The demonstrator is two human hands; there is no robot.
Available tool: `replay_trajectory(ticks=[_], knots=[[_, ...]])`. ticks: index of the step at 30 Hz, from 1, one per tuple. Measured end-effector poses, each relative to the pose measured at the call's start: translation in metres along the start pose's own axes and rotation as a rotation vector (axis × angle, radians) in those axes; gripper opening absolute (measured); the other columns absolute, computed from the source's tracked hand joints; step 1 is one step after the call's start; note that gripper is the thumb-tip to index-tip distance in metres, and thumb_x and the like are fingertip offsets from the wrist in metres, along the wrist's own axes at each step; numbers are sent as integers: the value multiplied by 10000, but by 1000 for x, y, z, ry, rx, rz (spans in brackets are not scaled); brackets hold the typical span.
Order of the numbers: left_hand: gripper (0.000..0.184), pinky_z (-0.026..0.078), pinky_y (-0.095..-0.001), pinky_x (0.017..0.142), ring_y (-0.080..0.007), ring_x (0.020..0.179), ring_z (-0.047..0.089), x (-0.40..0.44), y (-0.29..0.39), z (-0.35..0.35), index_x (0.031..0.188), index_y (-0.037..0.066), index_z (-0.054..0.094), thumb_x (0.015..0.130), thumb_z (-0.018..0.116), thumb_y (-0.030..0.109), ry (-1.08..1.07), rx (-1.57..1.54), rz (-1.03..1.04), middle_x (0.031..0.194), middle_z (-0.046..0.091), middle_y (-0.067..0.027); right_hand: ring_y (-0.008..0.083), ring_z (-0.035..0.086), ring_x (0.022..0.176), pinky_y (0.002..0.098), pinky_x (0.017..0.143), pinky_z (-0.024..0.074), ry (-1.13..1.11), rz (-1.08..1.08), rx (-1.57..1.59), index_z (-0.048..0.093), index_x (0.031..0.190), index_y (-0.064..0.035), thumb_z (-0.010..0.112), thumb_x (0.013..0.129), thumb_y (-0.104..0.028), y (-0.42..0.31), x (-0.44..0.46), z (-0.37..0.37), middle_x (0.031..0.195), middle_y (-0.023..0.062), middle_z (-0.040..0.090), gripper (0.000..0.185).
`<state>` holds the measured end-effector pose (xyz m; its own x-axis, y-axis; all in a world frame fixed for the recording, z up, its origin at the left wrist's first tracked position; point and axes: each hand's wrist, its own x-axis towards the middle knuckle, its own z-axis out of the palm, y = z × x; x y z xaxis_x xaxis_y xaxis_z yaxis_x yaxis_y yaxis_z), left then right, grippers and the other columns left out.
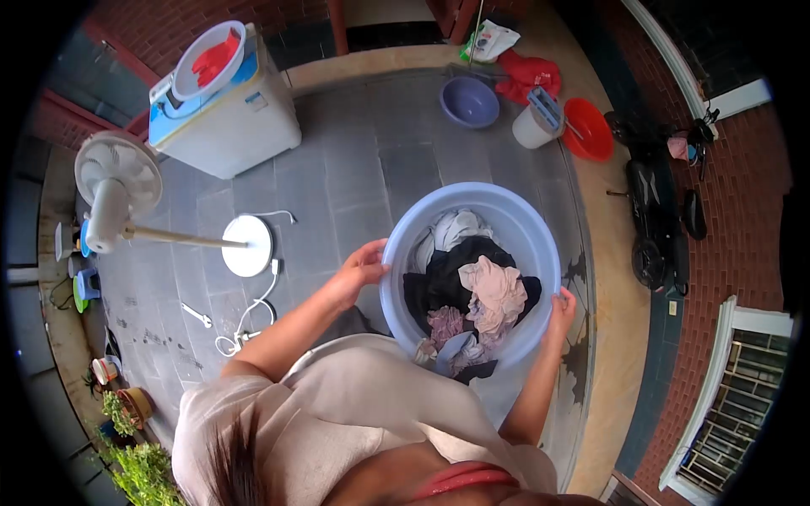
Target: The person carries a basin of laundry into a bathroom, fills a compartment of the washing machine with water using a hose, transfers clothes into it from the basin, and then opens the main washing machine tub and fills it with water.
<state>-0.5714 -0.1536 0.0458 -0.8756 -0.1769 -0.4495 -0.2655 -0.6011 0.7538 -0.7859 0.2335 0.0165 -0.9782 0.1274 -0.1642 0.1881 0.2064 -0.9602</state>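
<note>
A large light-blue plastic basin [534,221] is in front of my body, with both hands at its rim. Inside it lies a heap of laundry: black cloth [447,274], a pale pink garment [492,291] on top, and white and patterned pieces around them. Some cloth hangs over the near rim. My left hand [363,268] grips the rim on the left side, fingers curled at the edge. On the right side my right hand [561,310] holds the rim, its fingertips showing at the outer wall.
A white washing machine [232,126] carries a basin [240,72] with red cloth. The standing fan [118,181], its cord and a wrench [197,315] are at left. Ahead are a purple basin [470,103], a white bucket [537,128] and a red basin [601,131]. A scooter [650,211] stands right.
</note>
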Motion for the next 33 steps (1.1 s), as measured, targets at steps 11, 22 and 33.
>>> replay_trajectory(ticks=[11,22,33], knots=[[489,433,-324,841,-169,980,550,165,168,-44,1272,85,455,796,563,56,409,-129,148,1026,582,-48,84,495,698,219,623,388,-385,-143,-186,546,1067,-65,591,826,-43,-147,246,293,757,9,561,246],[497,395,-328,900,-175,1036,516,422,375,-129,1298,95,454,810,537,53,363,-72,168,1089,571,-60,86,466,717,226,643,378,-320,-89,-130,573,1068,-78,615,828,-71,-223,431,508,794,-1,542,244],[527,395,-258,846,-133,1050,511,617,575,-215,1306,84,453,790,489,-20,505,-149,213,1149,568,-27,102,531,769,241,690,430,-443,-273,-152,587,1068,-44,618,825,-73,-329,629,807,839,33,587,247]])
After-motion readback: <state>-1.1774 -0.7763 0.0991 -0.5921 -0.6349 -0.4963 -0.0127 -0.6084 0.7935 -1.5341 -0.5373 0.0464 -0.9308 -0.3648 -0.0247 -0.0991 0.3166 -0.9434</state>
